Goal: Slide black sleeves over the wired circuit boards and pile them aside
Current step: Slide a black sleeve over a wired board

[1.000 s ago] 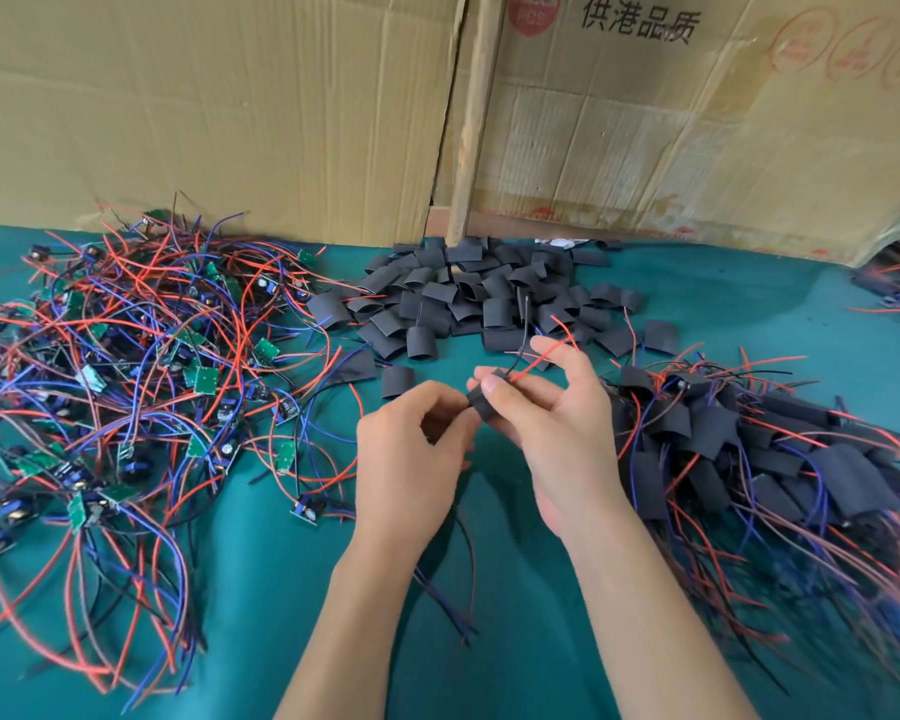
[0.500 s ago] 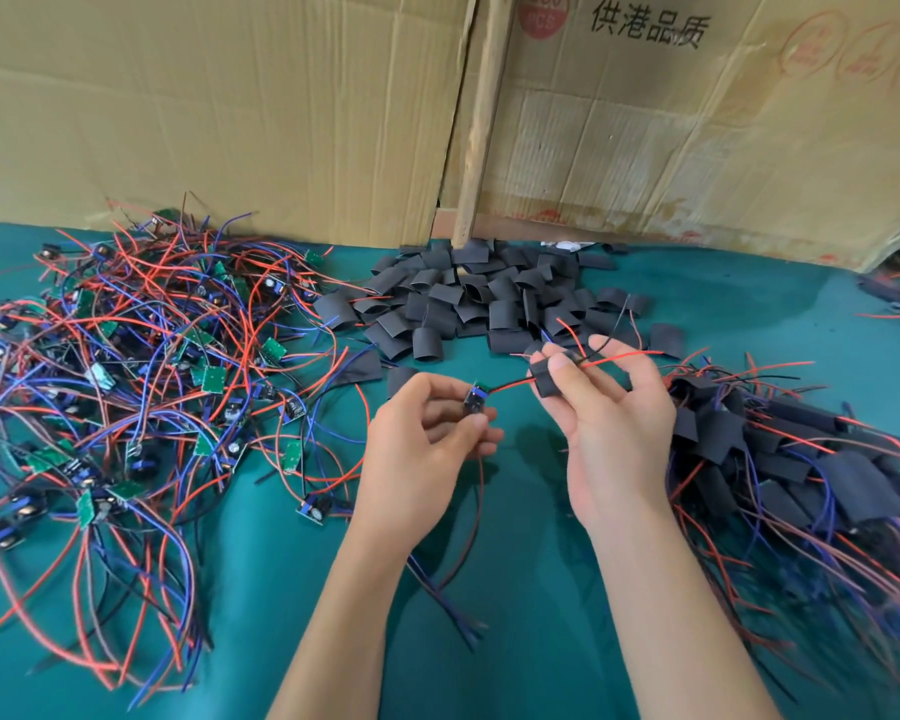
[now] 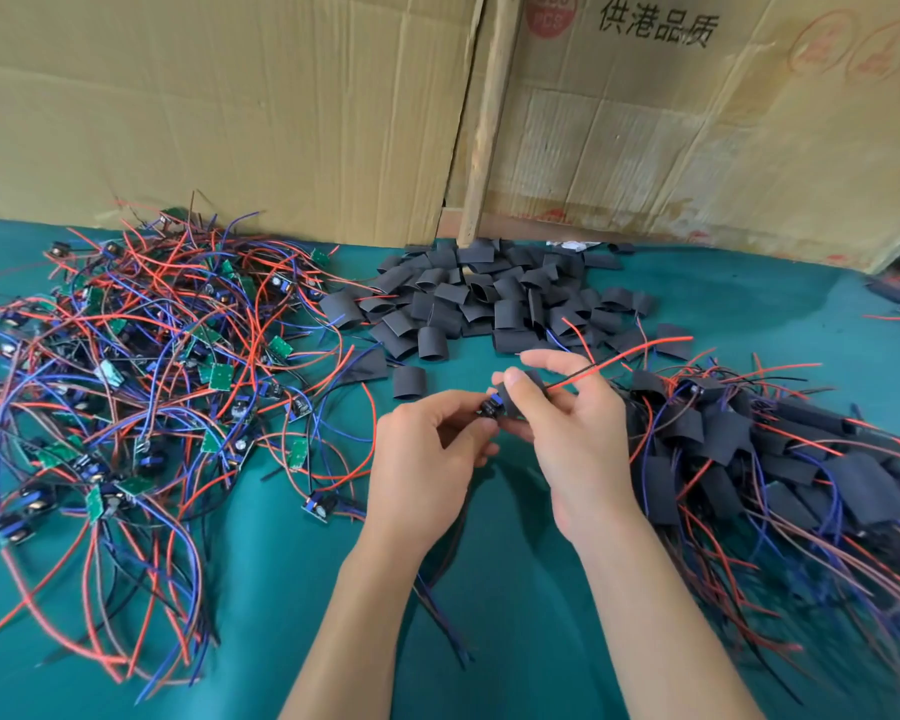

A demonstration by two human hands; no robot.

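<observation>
Left hand (image 3: pixel 427 454) pinches a board (image 3: pixel 490 407) – right hand (image 3: pixel 567 423) grips a sleeve (image 3: pixel 521 394), seemingly touching it.

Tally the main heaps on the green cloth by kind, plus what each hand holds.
Heap of bare wired boards: 1
Heap of empty black sleeves: 1
Heap of sleeved boards: 1
Wired board pinched by left hand: 1
Black sleeve pinched by right hand: 1
Total: 5

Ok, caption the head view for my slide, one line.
Left hand holds a wired circuit board while right hand works a black sleeve onto it.
</observation>
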